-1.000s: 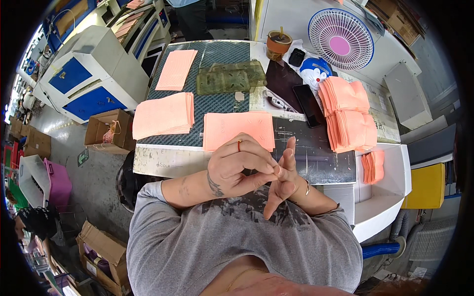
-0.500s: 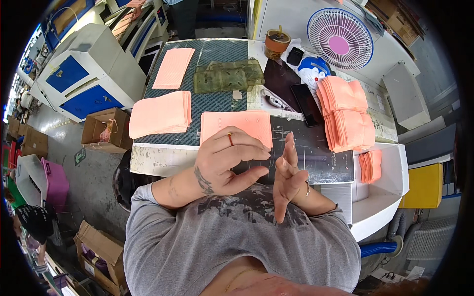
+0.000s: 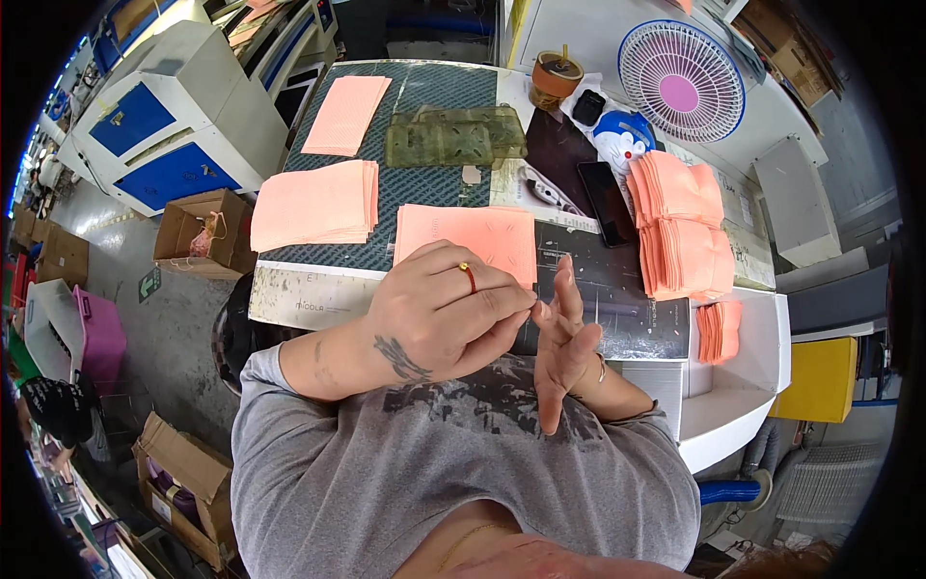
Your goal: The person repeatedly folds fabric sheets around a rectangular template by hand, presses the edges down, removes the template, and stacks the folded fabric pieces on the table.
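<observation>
While my right hand [image 3: 566, 359] splays, empty-looking, my left hand [image 3: 434, 311] pinches, contents hidden. Pink sheets [image 3: 465, 226] lie near, probably for reach.

- Coral-pink sheets [image 3: 473, 227] just beyond the left hand [image 3: 429, 314]
- Dark teal, finely patterned mat [image 3: 436, 189] farther beyond
- Blue-rimmed white fan [image 3: 679, 93], pink centre, beyond the right hand [image 3: 565, 352]

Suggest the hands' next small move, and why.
I'd probably lower the left hand onto the middle pink sheets: they lie flat just beyond it, while its fingers are bunched close to the open-fingered right hand. Whether anything tiny is pinched there, I can't tell.
</observation>
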{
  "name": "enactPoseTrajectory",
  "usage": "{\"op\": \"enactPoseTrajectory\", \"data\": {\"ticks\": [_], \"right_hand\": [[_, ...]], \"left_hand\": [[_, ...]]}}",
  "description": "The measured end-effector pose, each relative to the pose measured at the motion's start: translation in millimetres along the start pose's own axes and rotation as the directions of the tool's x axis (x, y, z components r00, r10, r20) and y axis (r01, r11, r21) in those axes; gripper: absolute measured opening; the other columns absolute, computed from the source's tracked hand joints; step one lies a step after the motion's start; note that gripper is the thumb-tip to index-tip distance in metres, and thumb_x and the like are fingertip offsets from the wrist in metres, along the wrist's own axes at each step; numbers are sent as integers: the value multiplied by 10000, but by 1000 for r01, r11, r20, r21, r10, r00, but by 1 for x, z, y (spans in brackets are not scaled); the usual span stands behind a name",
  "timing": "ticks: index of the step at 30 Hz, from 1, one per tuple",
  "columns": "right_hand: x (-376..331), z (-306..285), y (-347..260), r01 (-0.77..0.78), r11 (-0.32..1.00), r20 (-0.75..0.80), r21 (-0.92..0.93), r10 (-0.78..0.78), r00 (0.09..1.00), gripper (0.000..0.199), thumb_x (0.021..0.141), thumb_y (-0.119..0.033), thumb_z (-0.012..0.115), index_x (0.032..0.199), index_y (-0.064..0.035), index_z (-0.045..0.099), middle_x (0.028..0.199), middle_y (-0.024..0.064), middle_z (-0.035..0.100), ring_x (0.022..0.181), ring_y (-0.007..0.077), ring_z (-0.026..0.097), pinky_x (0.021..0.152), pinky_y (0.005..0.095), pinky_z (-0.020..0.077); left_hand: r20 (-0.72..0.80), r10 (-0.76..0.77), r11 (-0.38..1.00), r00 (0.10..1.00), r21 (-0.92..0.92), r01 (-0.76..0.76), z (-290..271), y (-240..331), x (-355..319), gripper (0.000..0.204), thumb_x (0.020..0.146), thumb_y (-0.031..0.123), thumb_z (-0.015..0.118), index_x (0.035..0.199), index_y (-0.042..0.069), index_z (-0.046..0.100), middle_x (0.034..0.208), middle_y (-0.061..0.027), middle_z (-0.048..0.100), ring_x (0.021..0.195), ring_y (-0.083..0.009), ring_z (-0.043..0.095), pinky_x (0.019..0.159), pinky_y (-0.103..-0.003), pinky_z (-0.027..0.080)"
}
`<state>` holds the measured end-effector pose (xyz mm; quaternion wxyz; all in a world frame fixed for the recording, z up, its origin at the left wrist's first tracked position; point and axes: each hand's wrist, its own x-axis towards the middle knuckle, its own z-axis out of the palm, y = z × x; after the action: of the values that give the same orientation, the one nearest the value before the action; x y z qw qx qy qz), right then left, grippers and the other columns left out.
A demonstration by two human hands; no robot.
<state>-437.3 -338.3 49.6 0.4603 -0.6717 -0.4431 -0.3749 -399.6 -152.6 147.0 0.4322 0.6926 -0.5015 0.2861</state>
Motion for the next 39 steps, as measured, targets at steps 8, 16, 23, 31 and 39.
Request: {"op": "enactPoseTrajectory", "data": {"ticks": [8, 16, 23, 31, 39], "right_hand": [[-1, 1, -1, -19, 1000, 7, -15, 19, 1000, 1148, 738, -918, 307, 1561, -160, 52, 1339, 112, 582, 1433, 348, 274, 1162, 604, 59], [4, -5, 0, -44, 999, 38, 4, 44, 998, 1168, 734, -921, 312, 1559, -129, 74, 1278, 133, 622, 1412, 359, 311, 1159, 588, 105], [7, -4, -1, -42, 998, 38, 41, 40, 998, 1198, 726, -925, 320, 1556, -100, 67, 1264, 161, 624, 1417, 360, 298, 1156, 581, 119], [8, 3, -9, -162, 918, 4, 363, 173, 985, 1233, 720, -933, 291, 1546, -53, 42, 1322, 169, 577, 1444, 354, 240, 1168, 540, 124], [16, 8, -12, -186, 737, -43, 650, 280, 959, 1185, 751, -918, 194, 1544, -53, 31, 1363, 174, 537, 1458, 335, 213, 1173, 502, 153]], "left_hand": [[15, 30, 996, 999, 87, -31, -1, -2, -4, 196, 670, -12, 712, 854, 55, 699, 838, -24, 672, 647, -145, 541, 617, -246, 465], [101, 72, 974, 992, 207, -92, -7, -3, 0, 158, 672, 15, 712, 818, 66, 678, 826, -7, 647, 664, -154, 540, 623, -258, 450], [73, 109, 963, 991, 241, -124, -1, -5, -2, 144, 659, 30, 698, 785, 83, 652, 802, 5, 628, 663, -151, 535, 615, -265, 434], [-24, 137, 967, 990, 219, -128, 5, -6, 0, 87, 659, 67, 661, 723, 103, 615, 770, 21, 587, 661, -140, 510, 644, -265, 426], [-29, 150, 971, 988, 193, -142, 7, -6, -1, 155, 610, 41, 649, 729, 129, 601, 771, 31, 615, 661, -148, 520, 626, -275, 431]]}}
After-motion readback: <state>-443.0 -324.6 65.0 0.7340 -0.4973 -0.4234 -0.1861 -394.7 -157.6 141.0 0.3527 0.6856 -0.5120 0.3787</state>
